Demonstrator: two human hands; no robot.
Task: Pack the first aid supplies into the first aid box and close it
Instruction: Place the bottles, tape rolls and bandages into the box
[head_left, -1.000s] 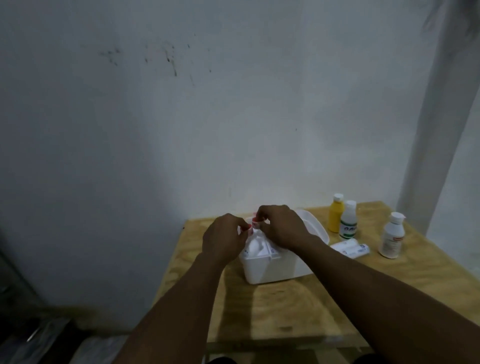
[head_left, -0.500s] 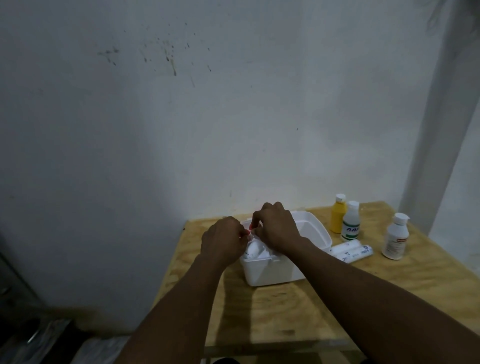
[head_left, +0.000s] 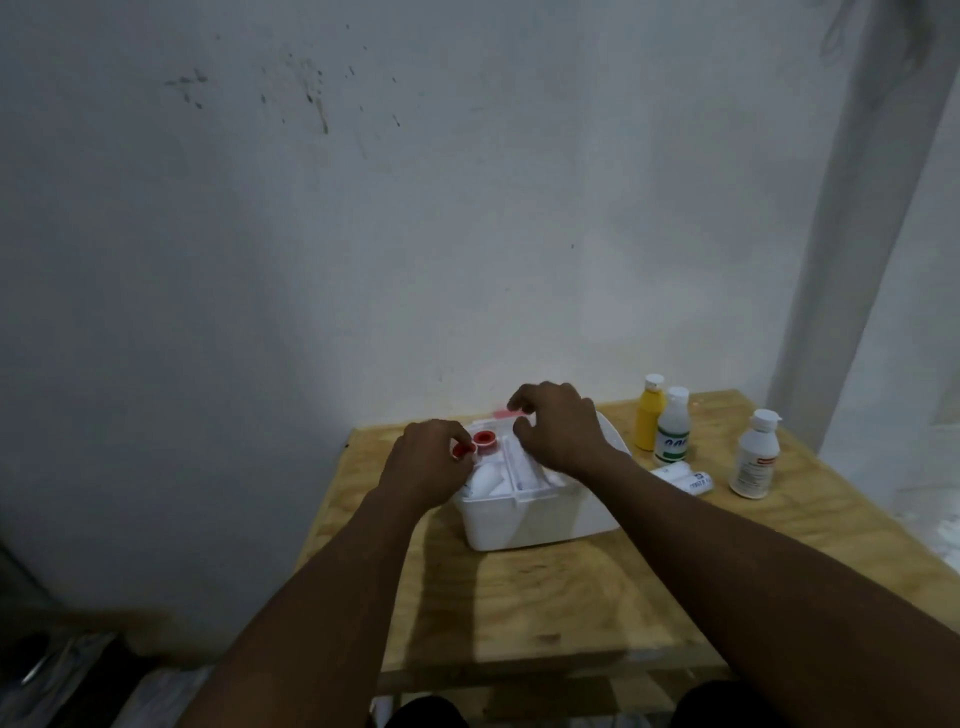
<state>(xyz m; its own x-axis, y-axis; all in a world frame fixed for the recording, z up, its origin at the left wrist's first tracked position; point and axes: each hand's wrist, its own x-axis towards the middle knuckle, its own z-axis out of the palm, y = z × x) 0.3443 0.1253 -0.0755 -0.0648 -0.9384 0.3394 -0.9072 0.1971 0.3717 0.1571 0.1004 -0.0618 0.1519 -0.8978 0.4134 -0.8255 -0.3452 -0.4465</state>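
Observation:
The white first aid box (head_left: 540, 525) stands open on the wooden table (head_left: 545, 603), with white bottles and rolls lying inside. My left hand (head_left: 426, 467) sits at the box's left rim, its fingers pinched on a small red-capped item (head_left: 462, 450). A second red-ringed item (head_left: 485, 439) lies in the box just beside it. My right hand (head_left: 558, 431) hovers over the box's back part with curled, parted fingers and nothing in them. To the right stand a yellow bottle (head_left: 650, 422), a green-labelled bottle (head_left: 673, 428) and a white bottle (head_left: 756, 457). White bandage rolls (head_left: 683, 477) lie between them.
The table is pushed against a pale wall (head_left: 415, 234). A grey curtain (head_left: 883, 208) hangs at the right. Dark clutter (head_left: 62, 670) lies on the floor to the left of the table. Bare wood stretches in front of the box.
My right hand has let go of the red-capped item and lifted up and to the right. My left hand keeps hold at the box's left rim. The red caps now show.

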